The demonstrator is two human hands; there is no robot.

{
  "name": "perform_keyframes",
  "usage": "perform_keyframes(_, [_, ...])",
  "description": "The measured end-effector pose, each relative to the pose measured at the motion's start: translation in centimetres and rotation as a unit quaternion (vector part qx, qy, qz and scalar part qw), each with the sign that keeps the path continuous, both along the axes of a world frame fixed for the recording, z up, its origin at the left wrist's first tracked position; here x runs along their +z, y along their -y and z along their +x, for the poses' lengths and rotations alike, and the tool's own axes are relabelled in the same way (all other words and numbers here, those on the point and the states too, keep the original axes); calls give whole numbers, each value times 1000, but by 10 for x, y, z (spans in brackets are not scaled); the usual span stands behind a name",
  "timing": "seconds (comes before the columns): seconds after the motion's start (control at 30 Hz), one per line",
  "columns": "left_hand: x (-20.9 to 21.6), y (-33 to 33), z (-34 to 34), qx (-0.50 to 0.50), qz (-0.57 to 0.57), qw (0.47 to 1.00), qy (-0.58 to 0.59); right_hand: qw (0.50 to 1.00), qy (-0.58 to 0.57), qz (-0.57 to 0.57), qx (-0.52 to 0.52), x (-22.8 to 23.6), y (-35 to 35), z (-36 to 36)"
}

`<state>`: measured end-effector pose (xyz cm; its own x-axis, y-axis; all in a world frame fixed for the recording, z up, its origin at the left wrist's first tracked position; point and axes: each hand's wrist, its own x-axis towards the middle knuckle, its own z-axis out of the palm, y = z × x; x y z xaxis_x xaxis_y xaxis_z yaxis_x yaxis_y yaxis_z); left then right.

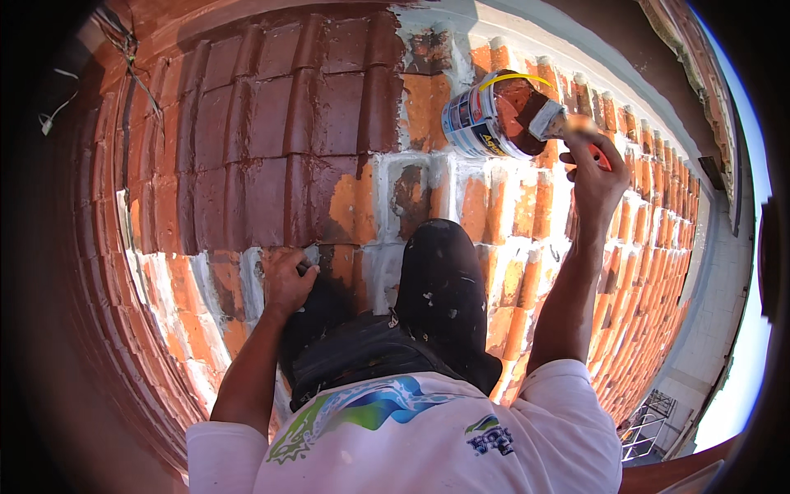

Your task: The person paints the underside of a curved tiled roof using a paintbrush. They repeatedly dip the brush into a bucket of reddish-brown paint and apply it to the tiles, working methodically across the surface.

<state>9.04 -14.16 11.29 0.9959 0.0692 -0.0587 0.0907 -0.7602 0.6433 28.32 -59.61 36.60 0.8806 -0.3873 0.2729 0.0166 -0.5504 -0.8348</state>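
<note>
My right hand (pixel 599 173) grips the red handle of a wide paintbrush (pixel 546 120). The bristles are coated reddish brown and lie at the mouth of a paint bucket (pixel 471 123). This bucket has a printed label and a yellow handle, and it leans tilted on the tiles with its opening toward my right hand. Brown paint coats its inside. My left hand (pixel 285 280) is down beside my bent leg, at the roof tiles (pixel 344 210). Its fingers are curled, and a small dark patch shows between thumb and finger; I cannot make out what it is.
Glossy dark brown paint covers the upper left tiles (pixel 263 123). Orange tiles with white patches (pixel 514 206) spread to the right and below. A pale wall (pixel 650 90) borders the roof at the upper right. Loose wires (pixel 123 45) hang at the upper left.
</note>
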Motion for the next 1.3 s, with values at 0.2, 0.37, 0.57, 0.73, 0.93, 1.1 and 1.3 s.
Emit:
perform_keyframes(0.2, [-3, -1, 2, -9, 10, 1000, 0, 979, -141, -149, -14, -91, 35, 97])
perform_keyframes(0.37, [-1, -4, 1, -33, 35, 999, 8, 978, -199, -67, 4, -118, 57, 126])
perform_keyframes(0.57, [-4, -2, 1, -20, 10, 1000, 22, 960, -101, 260, -13, -99, 90, 79])
perform_keyframes(0.73, [1, 2, 2, -10, 4, 1000, 22, 939, -35, 335, 72, -71, 94, 16])
perform_keyframes(0.93, [14, 3, -1, 17, -18, 999, -25, 948, -121, 224, 192, -77, -12, 14])
perform_keyframes(1.1, [17, 2, 0, 9, -17, 999, -46, 880, -242, 175, 370, -145, -151, 60])
perform_keyframes(1.3, [18, -2, -1, -6, 31, 999, -25, 845, -325, 85, 417, -202, -251, 120])
